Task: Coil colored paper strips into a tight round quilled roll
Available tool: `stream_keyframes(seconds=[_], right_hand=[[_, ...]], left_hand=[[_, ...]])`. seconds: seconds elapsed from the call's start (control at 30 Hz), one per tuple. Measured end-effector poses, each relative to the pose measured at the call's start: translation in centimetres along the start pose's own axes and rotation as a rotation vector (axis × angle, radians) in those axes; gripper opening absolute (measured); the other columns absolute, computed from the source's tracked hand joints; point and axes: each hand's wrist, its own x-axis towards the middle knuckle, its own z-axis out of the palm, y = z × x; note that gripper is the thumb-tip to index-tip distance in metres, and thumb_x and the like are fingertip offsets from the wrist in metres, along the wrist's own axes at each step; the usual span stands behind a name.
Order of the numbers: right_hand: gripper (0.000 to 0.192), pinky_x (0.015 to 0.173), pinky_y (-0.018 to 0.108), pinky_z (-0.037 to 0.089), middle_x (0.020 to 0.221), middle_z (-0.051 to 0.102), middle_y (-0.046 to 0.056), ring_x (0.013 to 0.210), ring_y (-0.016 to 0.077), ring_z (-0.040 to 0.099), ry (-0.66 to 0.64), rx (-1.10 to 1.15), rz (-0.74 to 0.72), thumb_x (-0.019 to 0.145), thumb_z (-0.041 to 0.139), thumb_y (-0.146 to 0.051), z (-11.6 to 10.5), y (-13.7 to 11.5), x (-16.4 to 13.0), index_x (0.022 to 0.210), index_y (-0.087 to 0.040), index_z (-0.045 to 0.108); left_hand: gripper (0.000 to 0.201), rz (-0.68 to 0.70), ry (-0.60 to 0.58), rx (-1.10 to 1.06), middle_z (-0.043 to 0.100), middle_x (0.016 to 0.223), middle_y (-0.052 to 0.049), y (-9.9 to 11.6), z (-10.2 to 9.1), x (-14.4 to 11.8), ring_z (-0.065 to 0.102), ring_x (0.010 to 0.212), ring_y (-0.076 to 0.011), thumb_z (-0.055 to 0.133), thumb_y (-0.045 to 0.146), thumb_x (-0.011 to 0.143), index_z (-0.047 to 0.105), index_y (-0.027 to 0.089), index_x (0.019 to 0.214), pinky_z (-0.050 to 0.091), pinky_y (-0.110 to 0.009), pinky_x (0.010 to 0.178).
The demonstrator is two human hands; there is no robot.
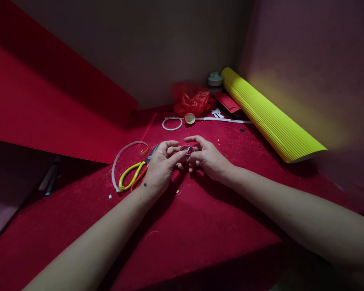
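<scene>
1. Left hand and right hand meet at mid-bench, fingertips pinched from either side on a small round red piece. Both hands clamped on it; the piece sits just above the red felt bench. Too small and dim to tell what the piece is.
2. Scissors with yellow-green handles lie just left of the left hand, blades partly hidden under it.
3. A pale curved strip arcs around the scissors, lying flat on the felt.
4. Farther back: a white ring, and beside it a small round cap, both resting apart from the hands.
5. A long white paper strip runs right from the cap; small white scraps near it.
6. Crumpled red plastic bag against the back wall; a whitish tape roll stack to its right.
7. Yellow corrugated roll lies diagonally along the right side.
8. Large red corrugated sheet leans at left.
</scene>
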Motion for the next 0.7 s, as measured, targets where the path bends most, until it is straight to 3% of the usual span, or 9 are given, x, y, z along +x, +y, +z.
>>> stream_keyframes(seconds=[0.37,0.7], right_hand=[[0.029,0.044,0.023,0.042,0.062,0.061,0.000,0.045,0.0106,0.053,-0.086,0.013,-0.037,0.064,0.055,-0.003,-0.4,0.5,0.2,0.088,-0.018,0.048],[0.019,0.048,0.025,0.050,0.068,0.064,0.002,0.049,0.0107,0.056,-0.092,0.073,0.001,0.074,0.053,-0.009,-0.4,0.3,0.3,0.091,-0.018,0.050]], left_hand=[[0.032,0.002,0.032,0.021,0.064,0.071,0.001,0.3,-0.1,0.1,0.058,0.055,-0.0094,0.071,0.015,0.067,0.053,0.015,0.093,0.045,-0.023,0.054],[0.023,-0.066,-0.009,0.029,0.066,0.068,-0.002,1.3,-0.6,0.3,0.062,0.057,-0.0132,0.073,0.014,0.064,0.060,0.013,0.084,0.049,-0.026,0.057]])
